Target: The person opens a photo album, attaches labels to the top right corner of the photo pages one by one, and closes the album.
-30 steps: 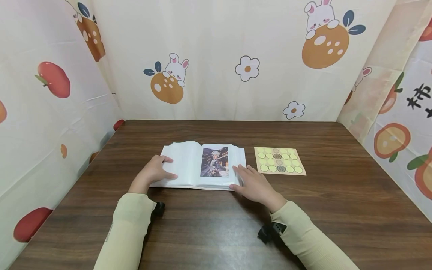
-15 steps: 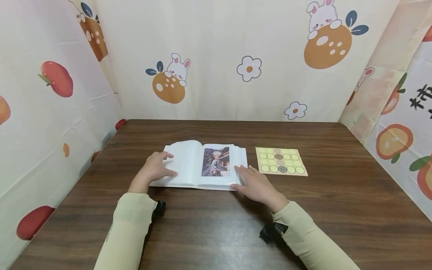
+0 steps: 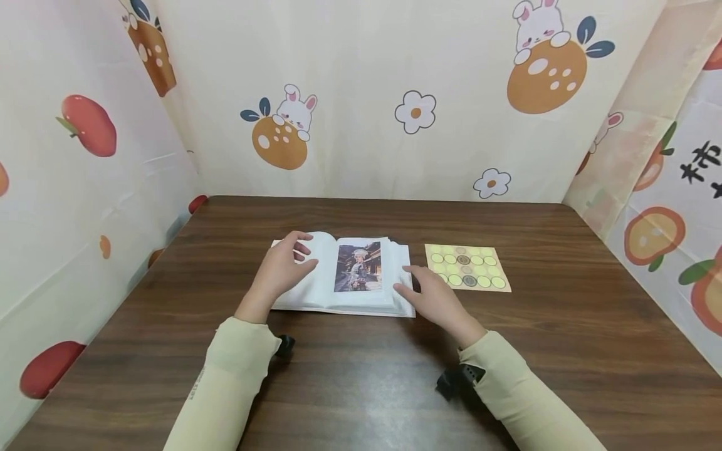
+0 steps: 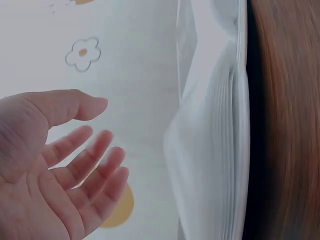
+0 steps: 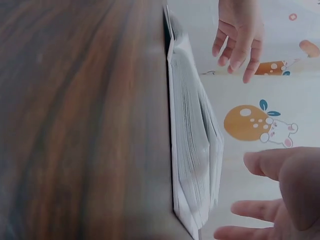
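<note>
Both my hands are in the air at the album [image 3: 327, 279], gripping nothing. Left hand [image 3: 284, 268]: above the left page, fingers loosely bent, thumb well apart from them; left wrist view shows a clear gap to the paper. Right hand [image 3: 437, 297]: at the album's right edge, thumb and index spread apart, nothing between them; can't tell whether a fingertip brushes the page edge.

Album lies flat on the table [image 3: 350, 382], spread at a double page, between my hands. Left page white and bowed up toward the spine; right page carries a photo [image 3: 358, 268] of a figure in a pale hat. Page edges fan out slightly at the right.

Yellow sheet [image 3: 470, 269] with rows of circles lies just right of the album, lower left corner behind my right hand.
</note>
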The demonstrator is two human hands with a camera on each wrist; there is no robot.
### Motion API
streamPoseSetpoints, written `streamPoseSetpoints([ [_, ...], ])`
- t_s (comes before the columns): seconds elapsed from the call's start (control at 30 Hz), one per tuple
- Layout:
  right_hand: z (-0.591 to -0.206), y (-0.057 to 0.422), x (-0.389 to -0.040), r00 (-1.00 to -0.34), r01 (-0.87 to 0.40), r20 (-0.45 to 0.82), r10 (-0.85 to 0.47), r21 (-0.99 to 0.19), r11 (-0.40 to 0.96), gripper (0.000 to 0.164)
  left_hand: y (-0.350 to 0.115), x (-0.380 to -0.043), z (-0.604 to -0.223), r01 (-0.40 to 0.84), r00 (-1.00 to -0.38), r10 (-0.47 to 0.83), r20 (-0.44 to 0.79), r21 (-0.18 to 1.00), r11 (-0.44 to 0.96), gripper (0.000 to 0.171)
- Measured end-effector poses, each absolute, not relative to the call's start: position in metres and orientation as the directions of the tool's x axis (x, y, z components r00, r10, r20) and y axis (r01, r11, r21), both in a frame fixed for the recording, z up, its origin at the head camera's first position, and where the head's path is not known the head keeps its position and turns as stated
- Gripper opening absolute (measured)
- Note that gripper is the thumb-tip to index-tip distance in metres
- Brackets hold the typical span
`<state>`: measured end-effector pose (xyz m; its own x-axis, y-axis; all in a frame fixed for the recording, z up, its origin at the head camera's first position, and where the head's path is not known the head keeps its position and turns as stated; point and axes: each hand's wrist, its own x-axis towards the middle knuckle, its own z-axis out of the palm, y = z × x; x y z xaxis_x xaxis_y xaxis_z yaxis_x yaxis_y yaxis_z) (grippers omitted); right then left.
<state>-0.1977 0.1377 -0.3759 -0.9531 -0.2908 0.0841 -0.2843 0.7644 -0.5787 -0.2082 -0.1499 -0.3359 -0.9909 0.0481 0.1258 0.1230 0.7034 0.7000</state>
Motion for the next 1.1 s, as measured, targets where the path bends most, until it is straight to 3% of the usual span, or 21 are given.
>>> streamPoseSetpoints([
  [0.6, -0.368, 0.163, -0.207, -0.980, -0.199, 0.153, -0.130, -0.657, 0.727, 0.047, -0.092, -0.223, -0.339, 0.165, -0.986, 0.095, 0.135, 0.800, 0.577, 0.052],
  [1.1, -0.370, 0.187, -0.211, -0.989, -0.123, 0.148, -0.026, -0.691, 0.713, 0.046, -0.050, -0.235, -0.343, 0.133, -0.989, 0.124, 0.082, 0.858, 0.497, 0.046],
])
